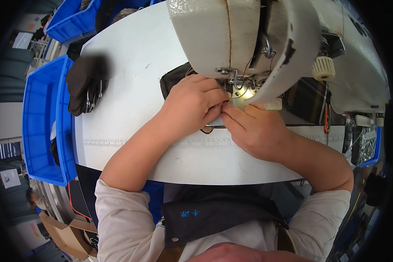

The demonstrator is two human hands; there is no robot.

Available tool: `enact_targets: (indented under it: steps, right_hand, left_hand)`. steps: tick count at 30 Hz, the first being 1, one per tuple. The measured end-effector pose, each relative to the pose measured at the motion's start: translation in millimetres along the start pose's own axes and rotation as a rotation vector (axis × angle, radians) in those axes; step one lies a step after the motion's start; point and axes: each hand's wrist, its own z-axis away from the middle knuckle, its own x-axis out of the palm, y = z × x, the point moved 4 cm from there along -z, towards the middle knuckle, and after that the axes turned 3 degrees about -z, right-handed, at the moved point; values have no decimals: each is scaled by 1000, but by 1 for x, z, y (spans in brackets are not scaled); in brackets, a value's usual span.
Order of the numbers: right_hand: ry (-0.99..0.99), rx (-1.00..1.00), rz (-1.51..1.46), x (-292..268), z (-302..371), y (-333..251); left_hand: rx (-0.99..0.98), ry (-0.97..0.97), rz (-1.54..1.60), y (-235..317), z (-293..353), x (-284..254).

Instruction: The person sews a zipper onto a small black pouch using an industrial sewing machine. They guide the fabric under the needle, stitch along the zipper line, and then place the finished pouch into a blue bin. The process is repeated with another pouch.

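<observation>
My left hand (192, 102) and my right hand (253, 129) meet fingertip to fingertip just below the needle area (238, 85) of a cream-coloured sewing machine (231, 30). Both pinch a small dark piece with a zipper, mostly hidden under the fingers. A black fabric pouch (172, 78) lies under my left hand, reaching behind it toward the machine. A small lamp lights the spot under the machine head.
The white sewing table (135, 56) has a ruler strip along its front. A pile of black fabric pieces with zippers (87, 85) lies at the table's left edge. Blue plastic bins (39, 122) stand left and behind. A cardboard box (67, 236) sits on the floor.
</observation>
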Motion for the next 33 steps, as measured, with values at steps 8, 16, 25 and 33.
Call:
enact_targets:
  steps: [8,16,25,33]
  right_hand:
    - [5,25,-11,1,-2,-1]
    - [7,5,9,2,-2,-1]
    - [-35,44,30,3,-2,3]
    - [-1,30,72,1,-4,2]
  left_hand:
    - [-36,-5,93,-4,-2,-1]
    - [-43,-9,100,-6,-2,0]
    - [-104,81,3,1,-1,2]
    - [-101,20,-7,1,-3,1]
